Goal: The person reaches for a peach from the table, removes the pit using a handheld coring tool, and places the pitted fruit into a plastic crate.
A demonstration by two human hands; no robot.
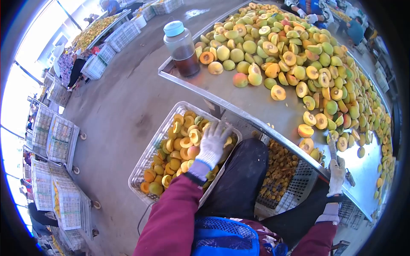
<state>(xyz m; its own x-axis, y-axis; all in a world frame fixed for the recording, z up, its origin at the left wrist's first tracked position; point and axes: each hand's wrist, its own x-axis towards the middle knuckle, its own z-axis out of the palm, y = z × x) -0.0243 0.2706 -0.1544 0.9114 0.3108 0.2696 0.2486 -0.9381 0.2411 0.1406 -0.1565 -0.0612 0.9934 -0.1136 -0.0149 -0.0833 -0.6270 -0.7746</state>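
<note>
"Which step are we on?"

"Probably settling fruit halves into the crate; our left hand lies on them, fingers slightly apart."

"Our right hand?"

"At the table edge; grip, we cannot tell. Any lift calls for clearing the rim."

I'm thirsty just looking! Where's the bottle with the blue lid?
In the head view, the blue-lidded bottle is above and left of centre, standing on the left corner of the metal table, beside the fruit pile.
</note>
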